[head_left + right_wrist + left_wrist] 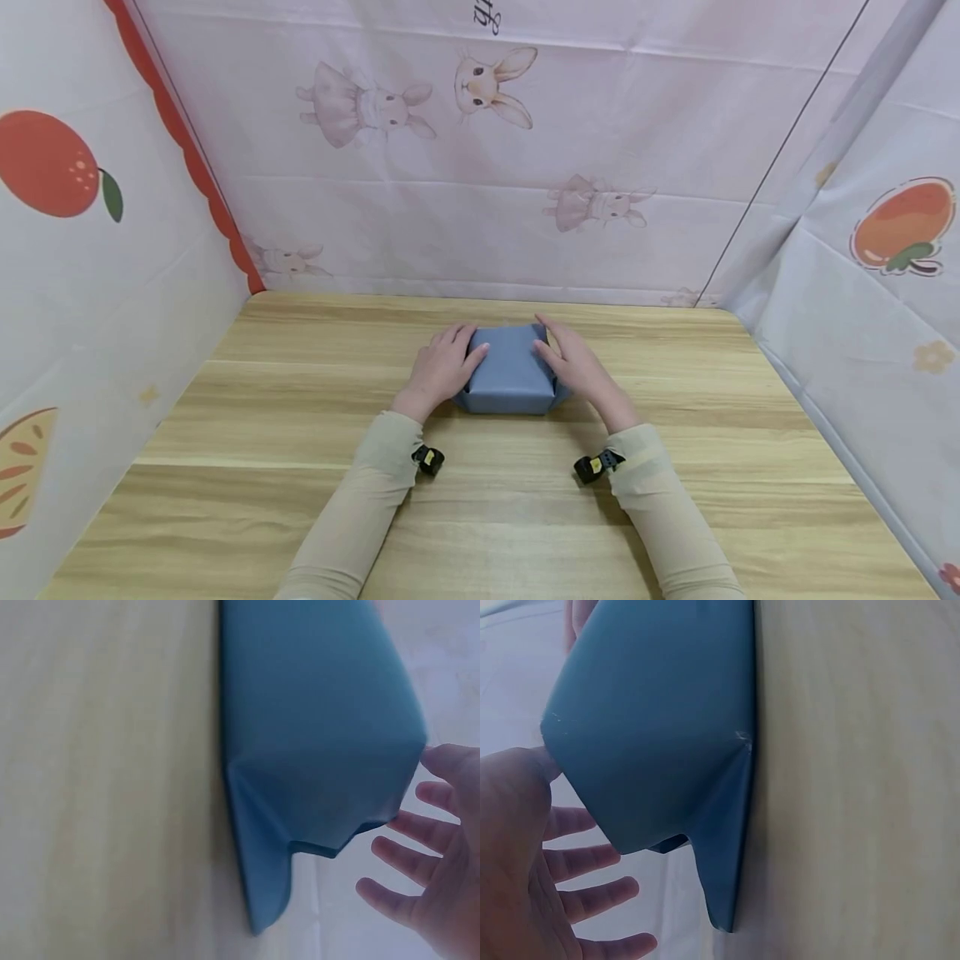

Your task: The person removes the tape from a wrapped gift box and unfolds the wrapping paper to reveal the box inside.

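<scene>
A box wrapped in blue-grey paper point(512, 362) sits on the wooden table, with loose end folds flaring out low at its left and right sides. My left hand point(441, 363) lies along the left side, thumb over the top edge; in the left wrist view its fingers point(600, 900) are spread and fairly straight beside the open paper end point(724, 892). On the opposite side is my right hand point(577, 360), thumb at the top right edge. Its fingers point(405, 862) are extended and apart in the right wrist view, close to the other paper fold point(262, 885).
The light wood table point(300, 467) runs back to a pale curtain point(450, 225) printed with rabbits. White sheets with fruit prints hang at the left point(112, 317) and right point(847, 333). Each sleeved wrist wears a small black camera, one by the left sleeve point(390, 450).
</scene>
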### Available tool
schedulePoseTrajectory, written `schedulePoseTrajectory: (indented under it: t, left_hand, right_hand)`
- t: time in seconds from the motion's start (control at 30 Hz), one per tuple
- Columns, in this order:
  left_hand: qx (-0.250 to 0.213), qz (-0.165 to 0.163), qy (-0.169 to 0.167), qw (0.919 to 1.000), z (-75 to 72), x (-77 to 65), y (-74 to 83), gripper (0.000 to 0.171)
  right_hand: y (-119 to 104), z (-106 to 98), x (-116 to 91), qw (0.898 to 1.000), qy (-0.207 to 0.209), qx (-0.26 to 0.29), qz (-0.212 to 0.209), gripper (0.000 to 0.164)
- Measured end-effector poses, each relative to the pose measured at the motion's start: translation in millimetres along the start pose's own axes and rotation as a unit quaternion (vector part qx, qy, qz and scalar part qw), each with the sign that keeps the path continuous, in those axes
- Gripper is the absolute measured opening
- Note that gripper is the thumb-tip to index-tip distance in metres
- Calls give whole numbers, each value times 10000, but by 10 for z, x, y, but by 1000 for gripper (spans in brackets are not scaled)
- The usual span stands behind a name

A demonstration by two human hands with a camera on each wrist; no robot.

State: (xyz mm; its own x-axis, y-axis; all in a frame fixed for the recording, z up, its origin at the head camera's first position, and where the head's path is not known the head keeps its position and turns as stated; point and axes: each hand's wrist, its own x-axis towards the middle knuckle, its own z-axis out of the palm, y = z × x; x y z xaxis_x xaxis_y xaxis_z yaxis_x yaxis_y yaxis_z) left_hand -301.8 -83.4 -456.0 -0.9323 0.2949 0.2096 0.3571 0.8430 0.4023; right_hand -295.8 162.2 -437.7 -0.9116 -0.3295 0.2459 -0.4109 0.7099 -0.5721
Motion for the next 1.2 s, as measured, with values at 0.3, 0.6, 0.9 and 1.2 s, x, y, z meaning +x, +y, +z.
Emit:
schedulePoseTrajectory:
  t: [0.3,0.6,0.9,1.2]
  left_hand:
    - [102,144,43,9998,-64,-6,42,60]
    - [172,315,79,9993,-128,-25,119,58]
    - [261,550,152,9980,-157,-23,156,56]
    - [137,1390,651,9881,-236,-62,195,38]
  right_hand:
    - [-139,-101,-28,9993,271,-112,-230,51]
    - [-326,-225,-108,9968,579,-190,-520,41]
    - [-454,-331,-155,9891,928,-354,-1083,33]
    - [-552,-395,-175,9913,686,-372,-1064,30]
